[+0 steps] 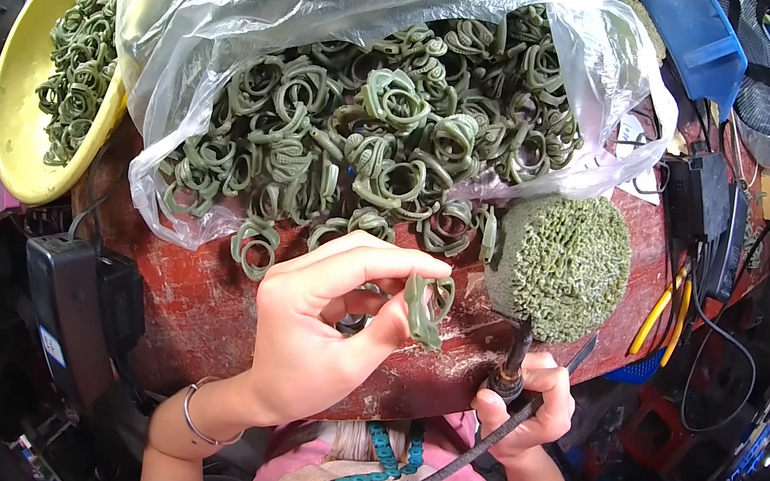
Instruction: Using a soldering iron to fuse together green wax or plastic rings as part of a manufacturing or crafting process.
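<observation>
My left hand (pixel 322 321) pinches a green ring (pixel 425 313) between thumb and fingers, in front of a heap of similar green rings (pixel 386 170). The heap spills from a clear plastic bag (pixel 191 69). In my right hand (pixel 532 405) is a dark tool resembling a soldering iron (pixel 508 379), its upper end by the foot of a round block (pixel 572 265) with a crumbly green top. A long dark strip (pixel 478 449), rod or cord I cannot tell, slants past the same hand. Tool and held ring are apart.
At the left stands a yellow bowl (pixel 11 111) with more green rings. A black box (pixel 64 311) sits at the worn red table's (pixel 192 311) left edge. To the right are pliers with yellow handles (pixel 655 319), black adapters (pixel 699 200), cables and a blue tray (pixel 694 38).
</observation>
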Motion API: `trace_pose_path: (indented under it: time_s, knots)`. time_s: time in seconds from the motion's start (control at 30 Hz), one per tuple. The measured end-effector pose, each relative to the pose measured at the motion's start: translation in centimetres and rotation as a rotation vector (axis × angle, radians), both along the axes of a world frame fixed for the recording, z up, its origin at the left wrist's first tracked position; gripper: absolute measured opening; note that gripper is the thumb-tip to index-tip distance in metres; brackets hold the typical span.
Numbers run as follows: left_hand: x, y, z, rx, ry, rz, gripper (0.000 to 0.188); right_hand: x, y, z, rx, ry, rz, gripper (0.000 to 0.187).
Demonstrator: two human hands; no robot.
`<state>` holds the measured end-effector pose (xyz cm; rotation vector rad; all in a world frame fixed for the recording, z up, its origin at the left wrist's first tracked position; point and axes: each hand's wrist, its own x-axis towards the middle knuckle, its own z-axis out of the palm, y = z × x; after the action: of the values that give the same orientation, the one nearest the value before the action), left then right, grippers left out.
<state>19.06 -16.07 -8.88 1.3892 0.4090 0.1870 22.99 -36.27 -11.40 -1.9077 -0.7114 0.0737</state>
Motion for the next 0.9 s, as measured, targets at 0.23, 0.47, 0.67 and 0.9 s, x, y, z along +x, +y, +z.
trace_pose_path:
  time_s: [0.23,0.47,0.67,0.9]
  knots:
    - [-0.1,-0.2,0.6,0.032,-0.041,0.011,0.023,-0.7,-0.9,-0.4,0.052,0.107,-0.031,0.038]
    - [-0.5,-0.1,0.7,0.183,-0.107,-0.009,0.024,-1.2,-0.7,1.9,0.398,0.437,-0.124,0.039]
    - [-0.6,0.0,1.0,0.225,-0.117,-0.016,0.026,0.1,-0.3,5.4,0.303,0.809,-0.139,0.077]
    - [-0.7,-0.2,1.3,0.257,-0.129,0.025,0.029,1.5,-0.1,4.0,0.62,0.971,-0.098,0.029]
